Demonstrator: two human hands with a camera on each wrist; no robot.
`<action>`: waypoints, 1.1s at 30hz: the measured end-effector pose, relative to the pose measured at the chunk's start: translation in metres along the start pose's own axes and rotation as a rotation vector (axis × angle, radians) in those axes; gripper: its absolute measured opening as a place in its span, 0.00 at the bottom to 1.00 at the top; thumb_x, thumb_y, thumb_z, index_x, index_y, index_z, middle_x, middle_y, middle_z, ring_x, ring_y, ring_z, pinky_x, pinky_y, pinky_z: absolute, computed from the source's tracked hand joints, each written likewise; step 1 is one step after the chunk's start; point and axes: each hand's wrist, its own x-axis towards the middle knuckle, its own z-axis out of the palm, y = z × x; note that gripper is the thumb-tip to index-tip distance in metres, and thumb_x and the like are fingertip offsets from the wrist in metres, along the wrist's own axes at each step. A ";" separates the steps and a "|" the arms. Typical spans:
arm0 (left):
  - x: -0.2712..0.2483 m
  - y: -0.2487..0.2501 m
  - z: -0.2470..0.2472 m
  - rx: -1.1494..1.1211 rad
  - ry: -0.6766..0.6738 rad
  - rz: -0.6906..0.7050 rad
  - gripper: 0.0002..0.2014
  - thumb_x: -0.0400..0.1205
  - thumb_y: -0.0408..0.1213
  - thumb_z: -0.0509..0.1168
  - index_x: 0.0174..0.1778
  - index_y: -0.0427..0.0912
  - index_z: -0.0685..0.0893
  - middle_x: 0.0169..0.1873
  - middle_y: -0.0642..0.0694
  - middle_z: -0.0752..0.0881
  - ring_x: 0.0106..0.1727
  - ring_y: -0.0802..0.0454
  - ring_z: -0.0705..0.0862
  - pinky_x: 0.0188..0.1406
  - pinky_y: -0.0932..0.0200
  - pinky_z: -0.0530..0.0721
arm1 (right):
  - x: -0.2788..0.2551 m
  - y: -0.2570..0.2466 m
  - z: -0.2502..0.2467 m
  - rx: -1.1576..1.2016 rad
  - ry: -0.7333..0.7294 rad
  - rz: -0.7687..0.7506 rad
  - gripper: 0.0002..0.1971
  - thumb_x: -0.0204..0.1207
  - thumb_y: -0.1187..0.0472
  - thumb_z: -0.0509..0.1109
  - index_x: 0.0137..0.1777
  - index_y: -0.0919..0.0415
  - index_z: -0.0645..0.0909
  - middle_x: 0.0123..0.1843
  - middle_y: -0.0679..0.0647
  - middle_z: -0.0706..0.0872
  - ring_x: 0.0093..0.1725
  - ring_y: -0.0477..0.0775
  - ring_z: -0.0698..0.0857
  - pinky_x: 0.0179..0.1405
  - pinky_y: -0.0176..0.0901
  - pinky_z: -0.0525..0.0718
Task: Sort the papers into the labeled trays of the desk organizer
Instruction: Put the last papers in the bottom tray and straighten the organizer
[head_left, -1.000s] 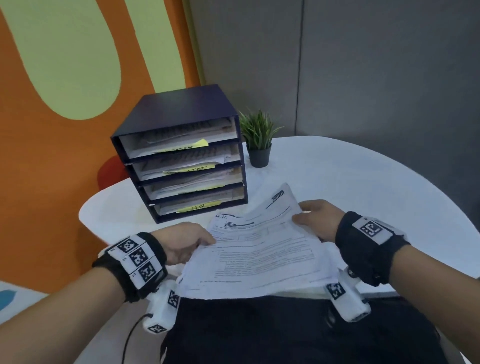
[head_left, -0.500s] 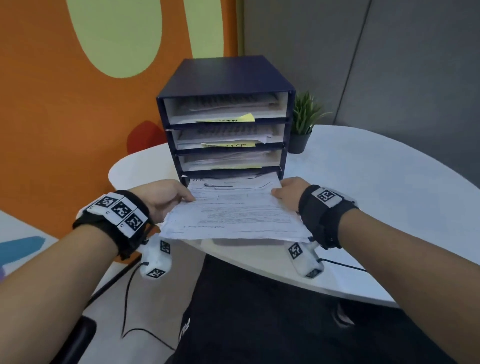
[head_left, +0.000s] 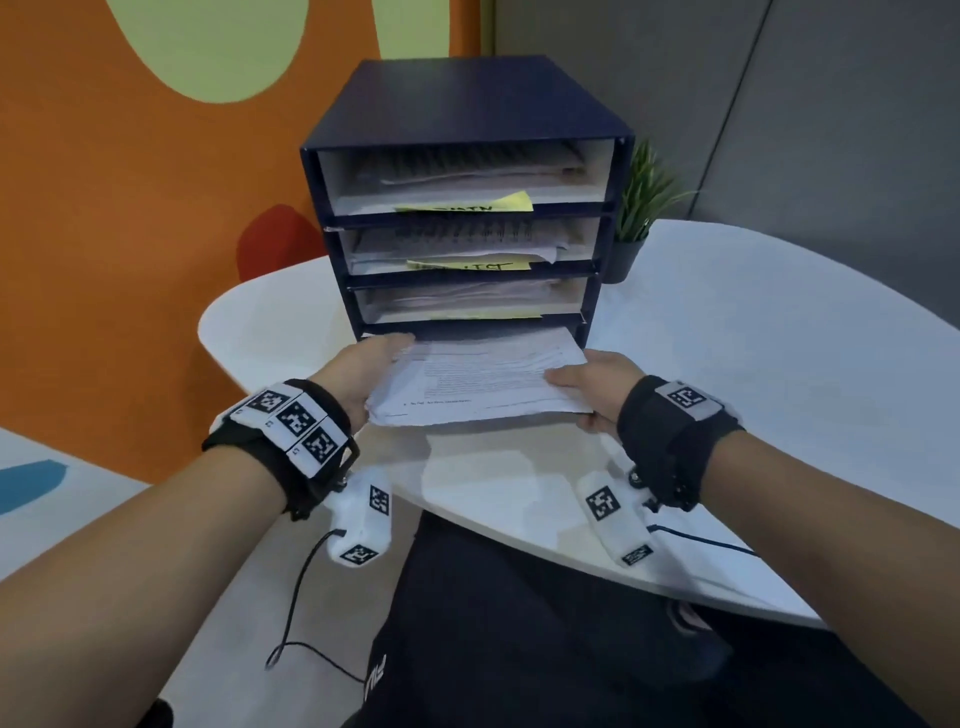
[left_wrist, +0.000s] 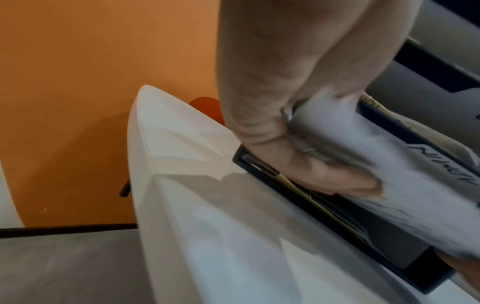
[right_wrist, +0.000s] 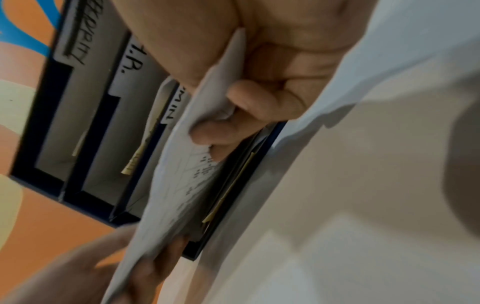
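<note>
Papers (head_left: 483, 376): you pinch the stack at both side edges, left hand (head_left: 363, 376) and right hand (head_left: 597, 387), front edge entering the organizer's (head_left: 467, 119) bottom tray above the table (head_left: 753, 364); likely risk, sheets buckling against papers already inside.

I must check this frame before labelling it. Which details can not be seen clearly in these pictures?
- Bottom tray label: hidden in the head view by the papers held by the left hand and right hand.
- Third tray note: writing too small in the head view.
- Text on the papers: motion-blurred in the left wrist view.
- How deep the papers sit in the organizer: hidden inside.
</note>
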 end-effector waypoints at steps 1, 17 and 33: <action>-0.001 -0.004 0.001 0.000 -0.033 -0.034 0.10 0.87 0.40 0.63 0.52 0.37 0.83 0.41 0.42 0.86 0.29 0.52 0.89 0.26 0.63 0.85 | 0.003 -0.004 0.004 0.006 0.024 -0.026 0.10 0.74 0.59 0.75 0.53 0.56 0.80 0.45 0.54 0.81 0.38 0.53 0.78 0.21 0.35 0.75; 0.009 0.007 0.011 -0.322 0.086 0.019 0.07 0.82 0.29 0.70 0.54 0.32 0.83 0.53 0.37 0.88 0.51 0.46 0.92 0.49 0.60 0.91 | 0.030 -0.018 0.002 0.463 0.043 0.073 0.09 0.79 0.70 0.68 0.57 0.74 0.79 0.50 0.64 0.91 0.49 0.53 0.91 0.32 0.35 0.89; -0.028 -0.010 0.033 -0.123 -0.073 0.071 0.14 0.83 0.32 0.69 0.65 0.41 0.81 0.56 0.43 0.92 0.55 0.45 0.92 0.60 0.49 0.87 | 0.010 0.019 -0.016 0.403 -0.057 -0.002 0.13 0.76 0.79 0.67 0.59 0.71 0.82 0.57 0.64 0.88 0.56 0.60 0.88 0.48 0.46 0.87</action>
